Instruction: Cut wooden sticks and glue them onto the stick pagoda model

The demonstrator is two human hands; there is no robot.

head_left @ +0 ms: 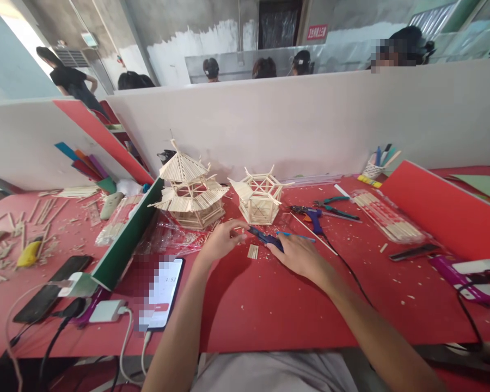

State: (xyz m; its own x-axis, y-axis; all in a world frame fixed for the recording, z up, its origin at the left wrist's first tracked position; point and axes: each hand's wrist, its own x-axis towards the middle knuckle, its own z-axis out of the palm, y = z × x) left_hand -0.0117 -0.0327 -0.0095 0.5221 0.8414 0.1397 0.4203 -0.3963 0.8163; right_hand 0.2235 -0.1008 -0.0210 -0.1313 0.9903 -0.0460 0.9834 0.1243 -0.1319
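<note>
My right hand (300,253) is wrapped round the dark blue handles of a pair of cutting pliers (265,236), whose jaws point left. Close to the jaw tips, my left hand (225,239) has its thumb and fingers drawn together; what they hold, if anything, is too small to make out. Just below the pliers, a few short cut sticks (252,251) lie side by side on the red table. Behind my hands stands a small wooden-stick frame (260,196) with its roof partly covered. To its left is a taller two-tiered stick pavilion (188,190).
A blue glue gun (315,220), green-handled pliers (335,206) and bundled sticks (387,216) lie to the right. A phone (162,294) with a cable is at left, beside a green divider (128,239). A pale partition (269,122) runs along the back; people sit beyond it.
</note>
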